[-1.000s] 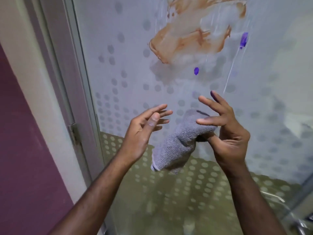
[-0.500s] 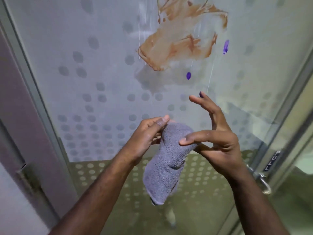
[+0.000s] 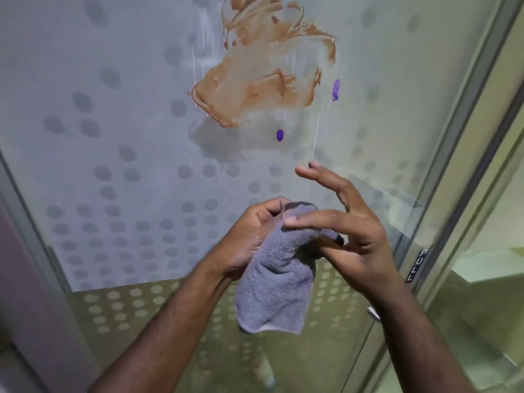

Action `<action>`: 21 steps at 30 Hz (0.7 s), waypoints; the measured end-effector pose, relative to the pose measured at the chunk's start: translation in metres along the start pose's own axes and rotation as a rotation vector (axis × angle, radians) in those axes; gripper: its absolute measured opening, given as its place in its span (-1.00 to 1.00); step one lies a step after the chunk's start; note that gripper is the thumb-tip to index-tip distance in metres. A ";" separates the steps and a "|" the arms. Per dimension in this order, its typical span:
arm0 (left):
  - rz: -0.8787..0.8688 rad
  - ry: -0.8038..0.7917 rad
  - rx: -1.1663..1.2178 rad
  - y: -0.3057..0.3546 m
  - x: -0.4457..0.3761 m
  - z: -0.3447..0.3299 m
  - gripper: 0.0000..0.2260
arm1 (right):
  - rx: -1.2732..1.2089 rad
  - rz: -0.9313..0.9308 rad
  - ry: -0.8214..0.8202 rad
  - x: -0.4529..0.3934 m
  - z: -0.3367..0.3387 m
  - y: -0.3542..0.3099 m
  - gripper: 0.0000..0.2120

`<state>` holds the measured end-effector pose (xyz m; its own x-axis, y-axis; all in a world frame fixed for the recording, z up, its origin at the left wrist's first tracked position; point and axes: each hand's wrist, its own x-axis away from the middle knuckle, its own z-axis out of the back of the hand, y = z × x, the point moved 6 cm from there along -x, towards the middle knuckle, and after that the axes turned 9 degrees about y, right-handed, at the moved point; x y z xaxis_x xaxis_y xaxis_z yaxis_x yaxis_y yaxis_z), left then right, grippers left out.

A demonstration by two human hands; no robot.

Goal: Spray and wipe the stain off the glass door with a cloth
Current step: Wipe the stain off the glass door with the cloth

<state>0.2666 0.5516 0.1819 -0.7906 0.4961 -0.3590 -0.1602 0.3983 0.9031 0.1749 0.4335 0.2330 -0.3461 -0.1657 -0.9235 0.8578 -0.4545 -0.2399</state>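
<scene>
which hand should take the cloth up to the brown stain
Left, probably. The left hand already grips the grey cloth; the right hand only pinches its top, most fingers spread. The brown stain is above both.

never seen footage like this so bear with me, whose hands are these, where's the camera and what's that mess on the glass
There is no machine here. A person wears one camera on the head, looking forward and down, so the two arms reaching in are their own. The left hand grips the top of a grey cloth, which hangs down; the right hand pinches it between thumb and a finger, its other fingers spread. Ahead is a frosted, dotted glass door. High on it is a smeared brown stain, with two small purple spots and thin drip lines below. The cloth is not touching the glass.
</scene>
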 end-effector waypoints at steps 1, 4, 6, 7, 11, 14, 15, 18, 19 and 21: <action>-0.030 0.052 0.056 -0.001 -0.003 -0.004 -0.92 | 0.045 -0.027 0.064 0.002 0.001 0.002 -0.68; -0.123 0.226 0.247 -0.004 -0.007 -0.011 -0.82 | 0.086 -0.159 0.311 0.012 0.007 0.011 -0.62; -0.202 0.296 0.277 -0.002 -0.005 -0.014 -0.84 | 0.037 -0.315 0.396 0.021 0.003 0.019 -0.62; -0.231 0.322 0.292 -0.001 -0.004 -0.015 -0.79 | -0.011 -0.397 0.418 0.026 0.000 0.024 -0.63; -0.371 0.492 0.199 -0.001 0.001 -0.008 -0.80 | -0.294 -0.549 0.471 0.037 -0.007 0.040 -0.65; -0.493 0.595 0.164 0.010 0.011 0.003 -0.90 | -0.346 -0.501 0.560 0.033 0.007 0.045 -0.77; -0.527 0.633 0.159 0.013 0.015 0.010 -0.93 | -0.339 -0.478 0.600 0.031 0.017 0.047 -0.83; -0.580 0.725 0.013 0.019 0.027 0.031 -0.96 | -0.261 -0.406 0.660 0.022 0.045 0.054 -0.83; -0.593 0.721 -0.059 0.020 0.031 0.034 -0.94 | -0.215 -0.365 0.639 0.015 0.052 0.055 -0.81; -0.624 0.716 -0.193 0.024 0.036 0.033 -0.90 | -0.146 -0.304 0.544 -0.003 0.057 0.055 -0.77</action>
<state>0.2539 0.6047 0.1825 -0.6930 -0.3748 -0.6158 -0.7167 0.2659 0.6447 0.2017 0.3596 0.2399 -0.3727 0.4370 -0.8186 0.8078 -0.2813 -0.5179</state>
